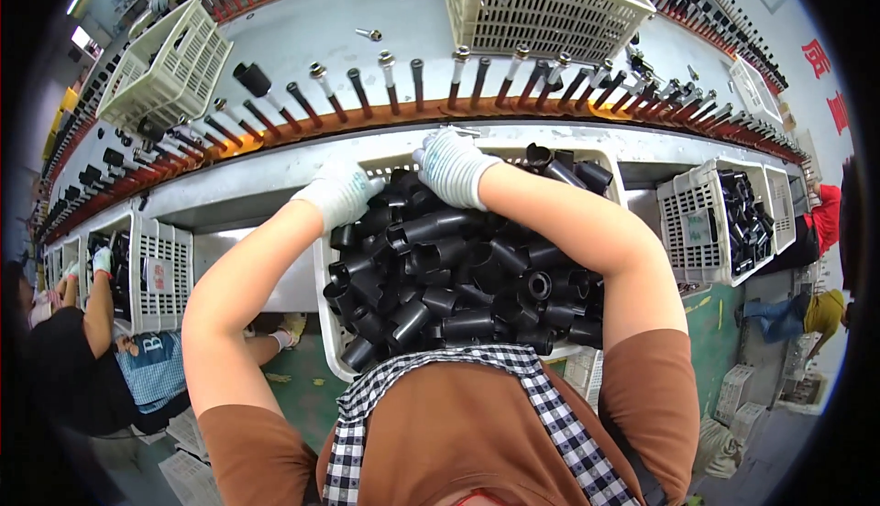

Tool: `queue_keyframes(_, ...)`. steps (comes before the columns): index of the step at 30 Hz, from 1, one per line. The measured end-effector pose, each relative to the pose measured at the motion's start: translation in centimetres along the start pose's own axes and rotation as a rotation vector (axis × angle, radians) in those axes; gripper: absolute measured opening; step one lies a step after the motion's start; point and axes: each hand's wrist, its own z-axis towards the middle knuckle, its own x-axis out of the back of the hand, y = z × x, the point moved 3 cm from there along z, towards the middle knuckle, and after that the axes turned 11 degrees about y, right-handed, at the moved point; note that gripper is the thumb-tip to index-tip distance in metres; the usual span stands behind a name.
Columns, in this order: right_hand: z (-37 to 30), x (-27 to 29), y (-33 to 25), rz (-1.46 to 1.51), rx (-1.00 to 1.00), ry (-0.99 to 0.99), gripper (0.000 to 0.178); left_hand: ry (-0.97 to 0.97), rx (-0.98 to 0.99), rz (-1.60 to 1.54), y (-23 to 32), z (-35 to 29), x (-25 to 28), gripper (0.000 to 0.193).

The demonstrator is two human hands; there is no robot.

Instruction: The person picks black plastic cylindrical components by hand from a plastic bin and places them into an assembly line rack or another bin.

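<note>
A white plastic crate (332,341) full of black plastic sleeves (467,324) stands right in front of me. Both my hands wear whitish knit gloves. My left hand (341,194) is at the crate's far left corner, its fingers curled over the nearest sleeves; whatever they hold is hidden. My right hand (456,169) lies at the far rim, fingers bent down, and its grip is hidden too. A small shiny metal piece (463,131) shows on the ledge just beyond its fingertips. Past the ledge runs a row of upright red-based pins (391,93), some topped with metal or black parts.
A cream crate (550,11) of black parts stands beyond the pins, another crate (165,71) at far left. Crates of sleeves stand left (165,277) and right (692,226). A loose metal fitting (369,35) lies on the grey table. Other people work nearby on both sides.
</note>
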Motion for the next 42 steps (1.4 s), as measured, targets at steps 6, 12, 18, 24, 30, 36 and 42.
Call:
queue_keyframes(6,-2.1,0.0,0.1,-0.004,-0.091,-0.105,0.024,0.836,0.067,-0.747,-4.1,-0.3,4.3,0.032)
queue_keyframes(12,-1.2,0.8,-0.6,0.324,-0.230,-0.063,0.031,1.284,0.310,-1.594,-7.6,7.5,6.3,0.019)
queue_keyframes(18,-0.7,-1.8,-1.2,0.249,-0.319,-0.003,0.031,1.346,0.399,-1.210,-10.8,13.8,-0.1,0.025)
queue_keyframes(24,0.0,-2.0,-1.7,0.270,-0.298,-0.130,0.029,1.418,0.430,-1.155,-13.8,10.5,-3.1,0.038)
queue_keyframes(30,-1.8,-0.4,-0.2,0.561,-0.334,0.075,0.046,1.455,0.545,-0.759,-10.6,5.4,-1.7,0.056)
queue_keyframes(36,-2.0,-1.9,1.0,0.568,-0.143,-0.058,0.038,1.085,0.542,-1.058,-2.9,-0.4,-3.3,0.052)
queue_keyframes(42,-2.9,1.0,2.8,0.729,-0.178,0.096,0.032,0.537,0.111,-0.959,3.1,-1.8,-2.2,0.049)
